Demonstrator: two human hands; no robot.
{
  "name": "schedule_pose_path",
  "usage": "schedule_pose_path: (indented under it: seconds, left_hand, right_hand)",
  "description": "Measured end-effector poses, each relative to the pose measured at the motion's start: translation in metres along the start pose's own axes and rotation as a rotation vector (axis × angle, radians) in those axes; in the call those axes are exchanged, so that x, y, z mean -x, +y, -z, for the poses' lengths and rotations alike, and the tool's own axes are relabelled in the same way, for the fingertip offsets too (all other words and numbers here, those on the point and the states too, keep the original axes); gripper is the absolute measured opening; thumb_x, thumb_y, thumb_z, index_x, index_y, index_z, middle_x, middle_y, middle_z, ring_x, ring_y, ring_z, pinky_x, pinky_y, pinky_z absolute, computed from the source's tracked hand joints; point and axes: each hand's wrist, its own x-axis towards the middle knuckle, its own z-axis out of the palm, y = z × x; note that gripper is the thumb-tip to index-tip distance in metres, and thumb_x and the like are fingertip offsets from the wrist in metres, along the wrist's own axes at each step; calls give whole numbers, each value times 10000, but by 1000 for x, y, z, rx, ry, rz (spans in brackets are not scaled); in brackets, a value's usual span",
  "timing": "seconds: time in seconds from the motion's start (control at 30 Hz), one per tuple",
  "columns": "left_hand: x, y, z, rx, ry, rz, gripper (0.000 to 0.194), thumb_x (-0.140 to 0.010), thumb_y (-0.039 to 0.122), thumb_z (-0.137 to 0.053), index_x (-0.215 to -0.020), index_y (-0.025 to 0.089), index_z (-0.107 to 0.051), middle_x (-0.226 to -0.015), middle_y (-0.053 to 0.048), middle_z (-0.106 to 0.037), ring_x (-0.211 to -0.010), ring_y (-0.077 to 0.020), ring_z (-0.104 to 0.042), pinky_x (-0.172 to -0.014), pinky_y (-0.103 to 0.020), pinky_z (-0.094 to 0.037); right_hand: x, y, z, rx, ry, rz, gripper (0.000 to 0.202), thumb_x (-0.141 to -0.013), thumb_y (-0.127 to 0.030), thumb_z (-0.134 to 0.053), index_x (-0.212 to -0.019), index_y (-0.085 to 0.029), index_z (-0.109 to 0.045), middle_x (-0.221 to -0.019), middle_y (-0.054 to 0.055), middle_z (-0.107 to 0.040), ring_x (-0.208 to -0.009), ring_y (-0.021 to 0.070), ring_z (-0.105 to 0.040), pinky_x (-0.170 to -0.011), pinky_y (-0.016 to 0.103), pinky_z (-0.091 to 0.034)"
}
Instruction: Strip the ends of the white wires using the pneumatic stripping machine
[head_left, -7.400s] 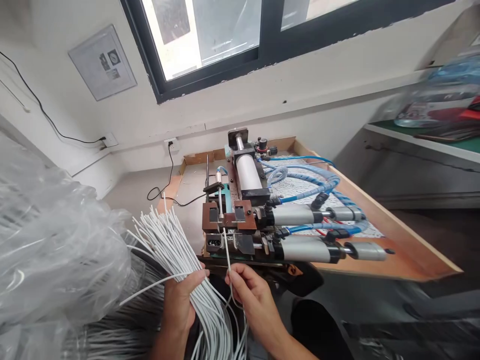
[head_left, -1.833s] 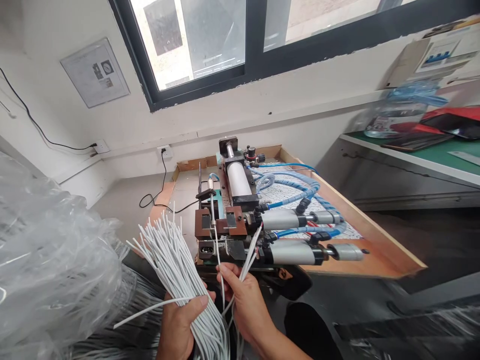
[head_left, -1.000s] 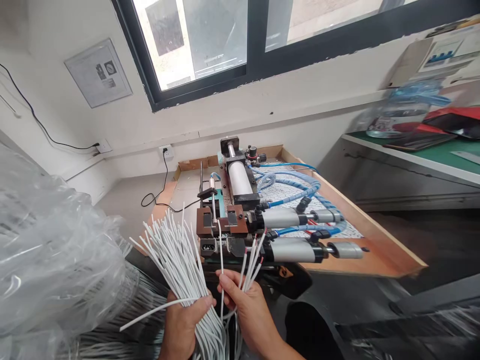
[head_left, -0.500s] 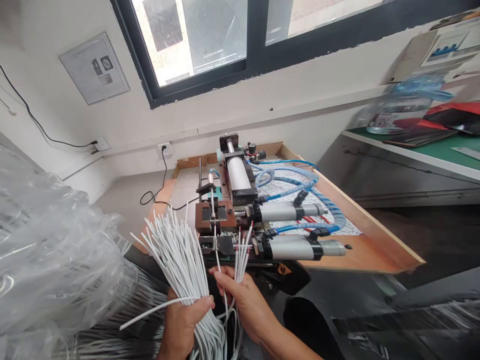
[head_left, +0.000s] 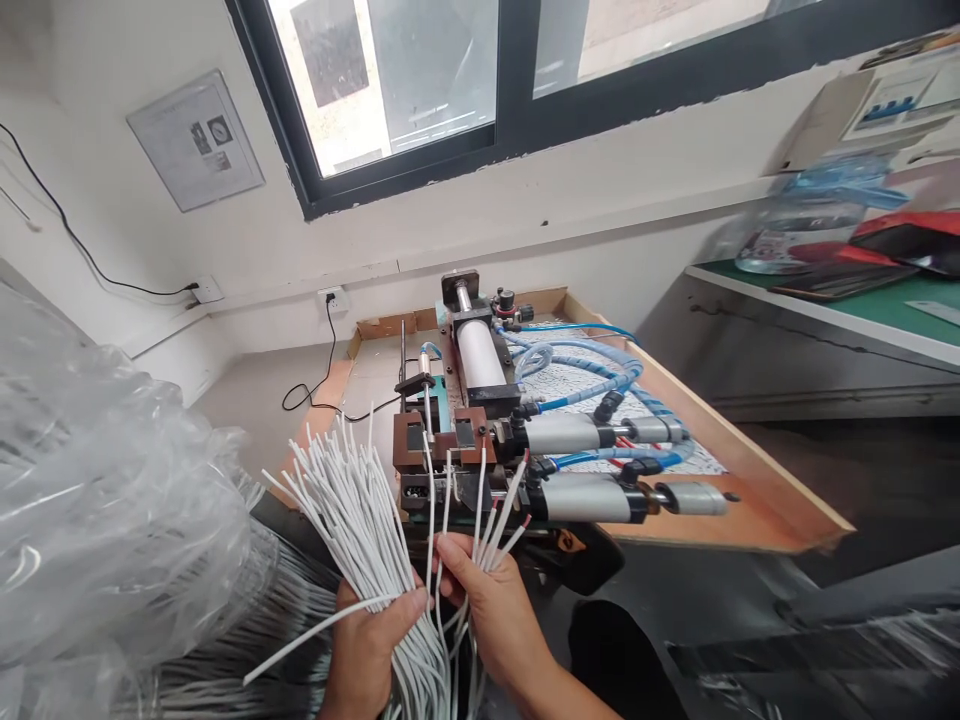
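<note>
My left hand [head_left: 369,640] is wrapped round a thick bundle of white cables [head_left: 352,510], whose ends fan out upward. One cable of the bundle sticks out to the lower left across the thumb. My right hand [head_left: 491,605] is closed on several separate white cables [head_left: 495,530], some with reddish tips, and pinches another between thumb and forefinger. Just beyond both hands stands a pneumatic machine [head_left: 442,435] with brown jaw blocks. Its silver cylinders [head_left: 574,495] lie to the right. The cable tips reach up in front of the jaws; whether any touches them I cannot tell.
Clear plastic wrapping [head_left: 127,500] and more grey-white cables [head_left: 277,600] fill the left side. The machine sits in a wood-edged tray [head_left: 750,470] with blue air hoses [head_left: 592,385]. At right, a green shelf [head_left: 840,300] holds a large plastic bottle [head_left: 806,225].
The cable that lay in the machine's jaws is out of them, and the jaws have opened. The cylinder rods now extend to the right. The cables in my right hand have spread apart.
</note>
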Motion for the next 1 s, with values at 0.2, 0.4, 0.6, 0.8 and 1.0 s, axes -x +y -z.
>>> schedule_pose_path:
  seconds: [0.2,0.4,0.6,0.8,1.0]
  left_hand:
    - [-2,1,2,95,-73,-16,164,-469,253,-724,-598,188,-646,-544,20,-610,-538,-158,-527,-577,-257,-421]
    - [1,4,-1,140,-39,-34,178,-448,239,-730,-596,198,-640,-540,30,-595,-530,-156,-520,-570,-260,-425]
    - [-1,-3,4,-1,-62,-76,113,-504,251,-695,-579,199,-629,-544,27,-595,-540,-160,-512,-589,-268,-417]
    - [2,-8,3,-52,-22,-67,161,-470,245,-710,-608,201,-639,-592,12,-649,-600,-202,-565,-649,-305,-436]
    - [-1,-9,3,-55,1,-15,186,-439,239,-740,-594,193,-649,-618,-9,-670,-640,-215,-584,-684,-315,-449]
  right_hand:
    - [-9,1,-1,-89,77,-46,267,-591,-361,-694,-600,-106,-617,-449,-26,-498,-380,51,-347,-403,196,-240]
    - [-17,-1,-3,-184,104,-134,246,-577,-325,-706,-574,-92,-626,-416,-44,-457,-370,30,-316,-396,177,-208]
    - [-16,-2,-6,-249,-32,-188,285,-590,-383,-694,-612,-104,-641,-430,-64,-384,-410,46,-309,-427,189,-255]
    - [-6,1,-5,-117,-16,-79,269,-583,-359,-712,-686,-118,-650,-484,-36,-479,-453,62,-359,-448,190,-272]
    - [1,3,1,-156,108,-73,254,-562,-328,-724,-689,-136,-615,-553,0,-589,-431,67,-410,-417,188,-260]
